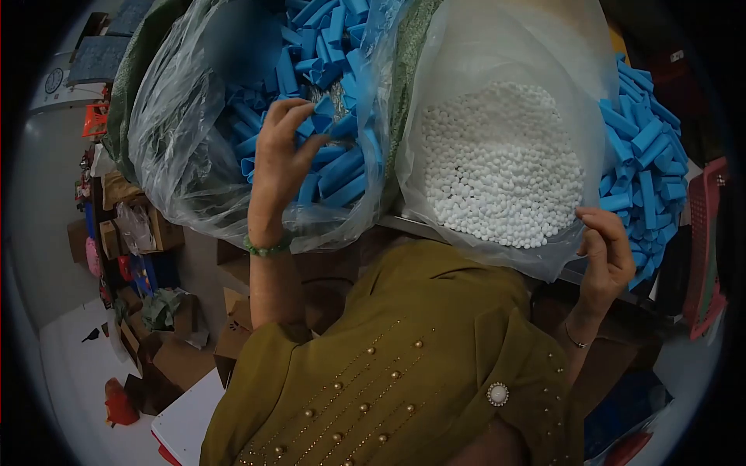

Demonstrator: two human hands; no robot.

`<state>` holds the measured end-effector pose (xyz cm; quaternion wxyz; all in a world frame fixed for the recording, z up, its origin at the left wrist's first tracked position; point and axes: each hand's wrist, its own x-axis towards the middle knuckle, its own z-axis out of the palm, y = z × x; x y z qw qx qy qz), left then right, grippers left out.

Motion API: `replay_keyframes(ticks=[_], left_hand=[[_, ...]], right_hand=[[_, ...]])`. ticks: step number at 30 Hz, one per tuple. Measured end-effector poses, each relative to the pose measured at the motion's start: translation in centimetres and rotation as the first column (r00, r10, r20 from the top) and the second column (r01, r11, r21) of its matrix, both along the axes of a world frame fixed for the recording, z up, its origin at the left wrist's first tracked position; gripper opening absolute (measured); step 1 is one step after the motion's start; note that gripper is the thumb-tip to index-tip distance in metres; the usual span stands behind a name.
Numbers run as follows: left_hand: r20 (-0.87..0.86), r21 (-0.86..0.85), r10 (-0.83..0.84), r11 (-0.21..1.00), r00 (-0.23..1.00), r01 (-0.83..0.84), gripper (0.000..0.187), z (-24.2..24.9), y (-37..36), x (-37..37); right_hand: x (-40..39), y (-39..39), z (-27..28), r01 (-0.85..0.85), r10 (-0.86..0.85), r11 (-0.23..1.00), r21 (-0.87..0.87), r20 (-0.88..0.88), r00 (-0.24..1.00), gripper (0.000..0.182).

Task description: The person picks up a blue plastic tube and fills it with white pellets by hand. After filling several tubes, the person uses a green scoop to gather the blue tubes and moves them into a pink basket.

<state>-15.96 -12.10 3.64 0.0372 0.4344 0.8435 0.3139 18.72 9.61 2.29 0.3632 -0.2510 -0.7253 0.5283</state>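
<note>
My left hand (283,151) reaches over an open clear plastic bag (175,147) of blue pieces. Its thumb and fingertips close around one small blue plastic piece (322,110); part of that piece is hidden by the fingers. Under it lie many short, hollow-looking blue pieces (342,169). At the right, my right hand (606,252) is beside the near right edge of a translucent bag (497,54) holding small white balls (501,167). Its fingers are bent, with the index finger and thumb apart, and I see nothing between them.
A heap of blue pieces (641,155) lies right of the white balls. A pink plastic basket (705,241) stands at the far right. Cardboard boxes (183,361) sit on the floor at left. Green woven sacking (406,85) separates the two bags.
</note>
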Motion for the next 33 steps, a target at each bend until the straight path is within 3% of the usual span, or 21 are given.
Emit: replay_keyframes(ticks=[2,4,6,9,11,12,14,15,16,17,18,19,21,22,25,28,31,32,33], left_hand=[[0.049,0.087,-0.007,0.996,0.999,0.003,0.039,1.6,0.5,0.4],[0.102,0.173,-0.037,0.985,0.994,0.019,0.042,2.8,1.2,1.3],[0.389,0.499,-0.462,0.833,0.797,0.239,0.045,3.4,2.3,3.1],[0.519,0.516,-0.691,0.723,0.503,0.460,0.042,3.2,5.2,6.8],[0.545,0.558,-0.741,0.670,0.392,0.491,0.038,1.4,7.1,9.6],[0.630,0.559,-0.705,0.703,0.326,0.441,0.038,0.5,7.8,10.7],[0.808,0.495,-0.554,0.823,0.201,0.280,0.045,-0.8,8.5,12.7],[0.809,0.496,-0.555,0.821,0.192,0.284,0.045,-1.1,8.8,12.9],[0.699,0.347,-0.540,0.829,0.470,0.438,0.049,-1.3,9.0,12.9],[0.496,0.151,-0.528,0.834,0.690,0.530,0.053,-1.7,9.1,12.9],[0.281,-0.019,-0.544,0.820,0.791,0.572,0.064,-2.9,8.5,12.8],[0.286,-0.024,-0.548,0.816,0.786,0.578,0.064,-3.9,8.2,13.0],[0.221,-0.218,-0.523,0.796,0.823,0.564,0.070,-5.4,7.7,13.4],[0.224,-0.224,-0.526,0.792,0.821,0.568,0.070,-6.2,7.7,13.8],[0.137,-0.256,-0.481,0.827,0.866,0.500,0.070,-7.9,8.6,14.7],[0.172,-0.196,-0.433,0.865,0.885,0.462,0.060,-8.7,9.3,14.5],[0.211,-0.049,-0.441,0.887,0.873,0.460,0.049,-9.0,9.7,14.0],[0.481,0.014,-0.357,0.916,0.801,0.400,0.041,-8.7,9.9,13.9],[0.713,0.055,-0.263,0.945,0.650,0.323,0.034,-8.1,10.1,13.9]], right_hand=[[-0.7,-0.7,0.0,-0.048,0.050,0.995,-0.086,0.027,0.998,0.018],[-1.8,-1.3,-0.2,-0.074,0.075,0.997,-0.023,0.046,0.996,0.021],[-2.9,-2.0,0.2,-0.076,0.073,0.996,0.038,0.086,0.994,0.024],[-4.5,-3.3,1.4,-0.113,0.108,0.992,0.051,0.100,0.989,0.030],[-4.7,-3.7,1.0,-0.232,0.235,0.968,-0.093,0.024,0.972,0.035],[-4.3,-3.4,0.3,-0.214,0.218,0.973,-0.092,0.039,0.975,0.035],[-3.5,-2.8,-1.3,-0.179,0.211,0.947,-0.265,0.097,0.973,0.040],[-2.9,-2.0,-1.6,-0.169,0.217,0.966,-0.196,0.252,0.943,0.038],[-2.4,-1.5,-2.0,-0.162,0.212,0.966,-0.202,0.258,0.943,0.038],[-1.9,-1.3,-2.7,-0.115,0.087,0.992,0.043,0.415,0.906,0.031],[-1.5,-1.3,-3.3,-0.101,-0.071,0.952,0.289,0.529,0.846,0.025],[-1.3,-1.4,-3.8,-0.094,-0.073,0.955,0.282,0.531,0.844,0.025],[-0.9,-1.7,-4.5,-0.237,-0.163,0.917,0.322,0.842,0.515,0.022],[-1.0,-1.9,-4.6,-0.232,-0.160,0.920,0.316,0.842,0.515,0.022],[-2.3,-2.3,-4.9,-0.237,-0.116,0.928,0.286,0.830,0.545,0.019],[-3.3,-2.1,-5.5,-0.234,-0.122,0.906,0.353,0.747,0.653,0.018],[-3.7,-2.2,-5.8,-0.205,-0.020,0.950,0.235,0.701,0.713,0.022],[-3.7,-2.3,-6.0,-0.135,-0.045,0.959,0.248,0.605,0.795,0.023],[-3.7,-2.3,-6.0,-0.064,-0.073,0.966,0.251,0.501,0.862,0.025]])
